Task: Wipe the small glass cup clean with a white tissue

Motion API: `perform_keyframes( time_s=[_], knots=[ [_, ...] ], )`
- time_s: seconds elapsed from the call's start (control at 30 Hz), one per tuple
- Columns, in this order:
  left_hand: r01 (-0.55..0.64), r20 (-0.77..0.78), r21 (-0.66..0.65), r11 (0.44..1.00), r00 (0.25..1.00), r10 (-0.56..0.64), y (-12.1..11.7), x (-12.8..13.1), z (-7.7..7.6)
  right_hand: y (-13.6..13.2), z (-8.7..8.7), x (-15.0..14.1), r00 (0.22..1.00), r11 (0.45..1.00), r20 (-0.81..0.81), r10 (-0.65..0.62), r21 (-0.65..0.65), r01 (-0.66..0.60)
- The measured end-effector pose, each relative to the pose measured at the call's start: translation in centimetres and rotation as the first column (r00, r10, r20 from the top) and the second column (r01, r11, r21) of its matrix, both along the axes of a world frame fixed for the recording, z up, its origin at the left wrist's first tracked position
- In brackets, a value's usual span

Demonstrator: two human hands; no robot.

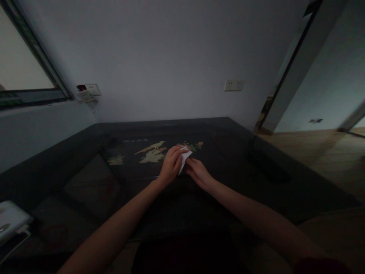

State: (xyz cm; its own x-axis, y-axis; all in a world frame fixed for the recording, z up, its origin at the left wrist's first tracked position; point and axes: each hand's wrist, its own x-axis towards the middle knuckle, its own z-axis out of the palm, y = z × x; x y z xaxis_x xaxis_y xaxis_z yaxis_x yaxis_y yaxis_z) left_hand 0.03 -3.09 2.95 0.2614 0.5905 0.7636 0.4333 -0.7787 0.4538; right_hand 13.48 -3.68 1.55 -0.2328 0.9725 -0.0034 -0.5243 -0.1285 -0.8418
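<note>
A small folded piece of white paper (184,160) is held between both hands over the middle of a dark table (228,160). My left hand (170,166) curls over its left side with the fingers closed on it. My right hand (197,172) pinches its lower right edge. Most of the paper is hidden by the fingers. Under the hands the table top carries an inlaid picture of pale birds and leaves (152,152).
A white object (11,220) lies at the table's near left corner. A window (19,64) is on the left wall, with sockets (88,92) beside it and more sockets (234,85) on the back wall. An open doorway and wooden floor (327,152) are to the right.
</note>
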Motion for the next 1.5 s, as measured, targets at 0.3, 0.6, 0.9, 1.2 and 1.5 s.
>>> perform_keyframes(
  time_s=[0.3, 0.6, 0.9, 1.2, 1.5],
  knots=[
    [0.370, 0.719, -0.468, 0.803, 0.687, 0.102, 0.7, 0.9, -0.6, 0.0, 0.1, 0.2, 0.999, 0.999, -0.026, 0.041, 0.017, -0.040],
    [0.337, 0.696, -0.566, 0.753, 0.685, 0.216, 0.9, 1.1, -1.7, 0.1, -0.7, -0.5, 1.000, 1.000, -0.017, 0.007, 0.019, -0.007],
    [-0.066, 0.012, -0.032, 0.997, 0.998, 0.066, -0.4, 0.8, -1.2, -0.3, -0.3, -0.4, 0.996, 1.000, -0.091, -0.002, 0.031, 0.005],
    [0.152, 0.407, -0.375, 0.915, 0.913, 0.016, 0.2, 0.8, -1.4, -0.1, 0.3, -0.2, 0.992, 1.000, -0.124, 0.000, 0.016, 0.002],
    [0.502, 0.780, -0.553, 0.665, 0.593, 0.201, 1.2, 1.5, -2.0, 0.2, -0.3, -0.1, 0.999, 0.998, -0.032, -0.026, 0.050, 0.028]
  ],
)
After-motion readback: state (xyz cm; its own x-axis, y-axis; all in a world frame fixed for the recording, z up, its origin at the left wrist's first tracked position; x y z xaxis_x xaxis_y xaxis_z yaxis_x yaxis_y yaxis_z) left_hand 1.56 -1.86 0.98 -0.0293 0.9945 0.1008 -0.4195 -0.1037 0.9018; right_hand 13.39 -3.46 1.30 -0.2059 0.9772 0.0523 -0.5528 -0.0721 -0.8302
